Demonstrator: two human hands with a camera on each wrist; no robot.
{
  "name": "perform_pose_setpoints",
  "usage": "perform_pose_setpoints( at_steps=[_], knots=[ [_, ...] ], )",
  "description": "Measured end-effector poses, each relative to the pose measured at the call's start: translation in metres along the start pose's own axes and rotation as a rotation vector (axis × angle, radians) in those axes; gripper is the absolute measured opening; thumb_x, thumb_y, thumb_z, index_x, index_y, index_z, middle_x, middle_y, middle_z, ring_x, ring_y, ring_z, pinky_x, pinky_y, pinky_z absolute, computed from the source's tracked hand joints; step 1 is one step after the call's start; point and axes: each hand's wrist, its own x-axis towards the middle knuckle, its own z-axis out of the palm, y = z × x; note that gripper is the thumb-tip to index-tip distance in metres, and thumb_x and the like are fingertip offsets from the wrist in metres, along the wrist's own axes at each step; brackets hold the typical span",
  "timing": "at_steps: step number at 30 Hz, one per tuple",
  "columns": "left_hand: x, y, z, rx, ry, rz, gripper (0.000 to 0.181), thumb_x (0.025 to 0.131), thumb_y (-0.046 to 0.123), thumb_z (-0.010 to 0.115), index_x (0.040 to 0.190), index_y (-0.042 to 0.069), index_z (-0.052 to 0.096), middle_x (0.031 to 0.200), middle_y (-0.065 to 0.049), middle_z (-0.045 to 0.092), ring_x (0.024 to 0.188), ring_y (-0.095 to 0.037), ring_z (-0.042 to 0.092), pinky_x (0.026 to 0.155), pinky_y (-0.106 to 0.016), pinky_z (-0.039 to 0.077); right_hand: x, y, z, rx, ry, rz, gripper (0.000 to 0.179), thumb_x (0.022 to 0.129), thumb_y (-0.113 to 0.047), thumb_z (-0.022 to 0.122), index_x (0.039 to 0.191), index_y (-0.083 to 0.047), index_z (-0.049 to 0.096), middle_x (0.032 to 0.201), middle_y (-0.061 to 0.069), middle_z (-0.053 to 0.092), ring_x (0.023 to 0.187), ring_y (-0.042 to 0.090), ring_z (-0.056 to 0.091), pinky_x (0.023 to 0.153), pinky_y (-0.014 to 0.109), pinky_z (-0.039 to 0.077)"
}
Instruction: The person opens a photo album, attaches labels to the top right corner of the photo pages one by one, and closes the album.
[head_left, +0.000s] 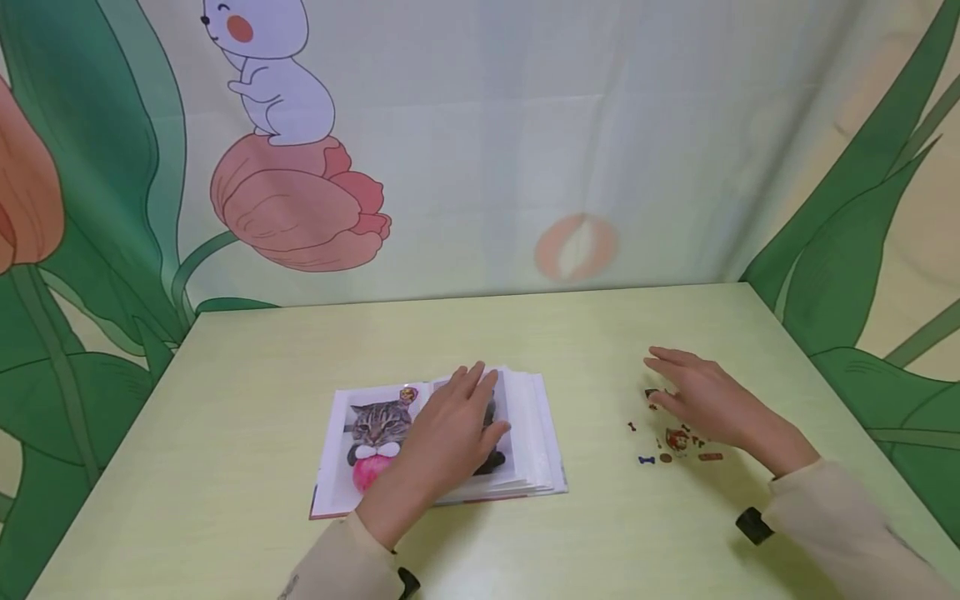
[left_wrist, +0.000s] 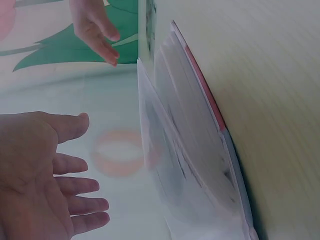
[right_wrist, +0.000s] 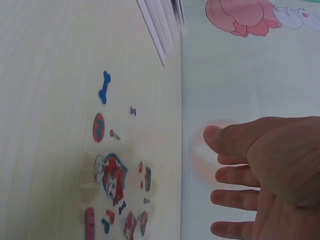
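A photo album (head_left: 553, 454) lies open on the table, with a picture of a tabby cat (head_left: 378, 423) on its left page. At that page's top right corner is a small round sticker (head_left: 408, 395). My left hand (head_left: 453, 425) is over the album, fingers straight and nothing gripped; it partly covers a dark picture on the right page. In the left wrist view, a clear page (left_wrist: 170, 135) stands raised from the pages beneath. My right hand (head_left: 708, 398), fingers extended, hovers above a group of cartoon stickers (right_wrist: 114, 180), including a blue bone (right_wrist: 104, 87), and holds nothing.
The pale wooden table (head_left: 195, 467) reaches back to a curtain (head_left: 465, 167) printed with flowers and a white animal. A black strap piece (head_left: 753, 526) shows at the right sleeve, and another (head_left: 408, 583) at the left sleeve.
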Motion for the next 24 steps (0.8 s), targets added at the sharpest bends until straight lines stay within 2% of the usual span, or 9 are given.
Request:
perform_pose_setpoints(
  at_steps=[7,12,17,21,24],
  knots=[
    [0.014,0.018,0.008,0.010,-0.007,0.046,0.063,0.101,0.030,0.069,0.150,-0.003,0.049,0.155,-0.025,0.046,0.143,-0.045,0.043,0.116,-0.051,0.039,-0.007,0.011,0.001,0.016,-0.015,0.037,0.049,0.097,-0.005,0.070,0.140,0.011,0.056,0.150,0.031,0.047,0.135,0.050,0.047,0.102,0.059,0.049],
    [0.024,0.034,0.017,0.071,-0.012,0.078,0.061,0.101,0.032,0.068,0.149,-0.002,0.050,0.153,-0.023,0.049,0.141,-0.042,0.047,0.113,-0.049,0.042,-0.008,0.017,0.002,0.027,-0.018,0.051,0.047,0.096,-0.003,0.071,0.138,0.012,0.057,0.147,0.033,0.050,0.134,0.051,0.048,0.104,0.061,0.047],
    [0.033,0.051,0.027,0.107,-0.050,0.085,0.060,0.103,0.034,0.065,0.151,0.001,0.049,0.154,-0.019,0.050,0.142,-0.036,0.048,0.114,-0.044,0.043,-0.007,0.025,0.005,0.050,-0.043,0.098,0.044,0.096,0.000,0.068,0.137,0.012,0.058,0.141,0.033,0.055,0.132,0.051,0.050,0.106,0.062,0.044],
    [0.042,0.064,0.035,0.151,-0.071,0.091,0.058,0.104,0.034,0.064,0.151,0.003,0.050,0.153,-0.016,0.052,0.140,-0.032,0.050,0.112,-0.040,0.044,-0.008,0.030,0.010,0.039,-0.071,0.123,0.041,0.094,0.004,0.069,0.133,0.013,0.061,0.134,0.032,0.061,0.126,0.050,0.055,0.103,0.062,0.047],
    [0.048,0.074,0.040,0.182,-0.052,0.107,0.055,0.102,0.033,0.065,0.147,0.004,0.055,0.149,-0.014,0.056,0.137,-0.030,0.054,0.109,-0.036,0.047,-0.009,0.034,0.013,0.016,-0.079,0.132,0.040,0.092,0.005,0.070,0.130,0.014,0.063,0.129,0.031,0.064,0.122,0.049,0.058,0.100,0.061,0.049]
  ],
)
